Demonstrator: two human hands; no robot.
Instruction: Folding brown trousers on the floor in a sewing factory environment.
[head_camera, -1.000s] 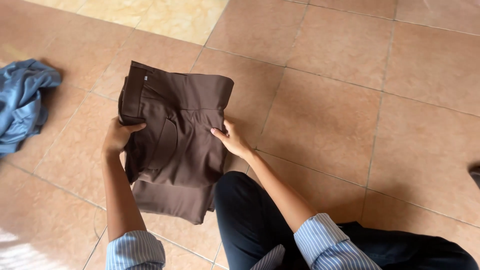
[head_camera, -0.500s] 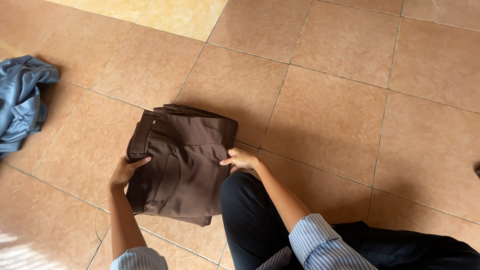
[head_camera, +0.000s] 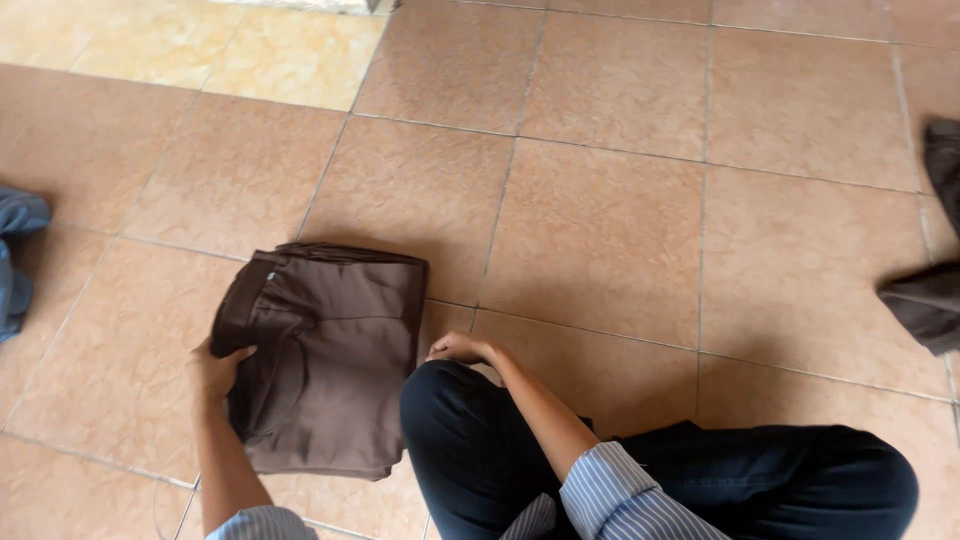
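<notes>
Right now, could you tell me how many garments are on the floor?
3: brown trousers under the left hand, a blue one at left edge, a dark one at right edge, both cropped.

Folded trousers lie on the floor, left of the knee.
</notes>
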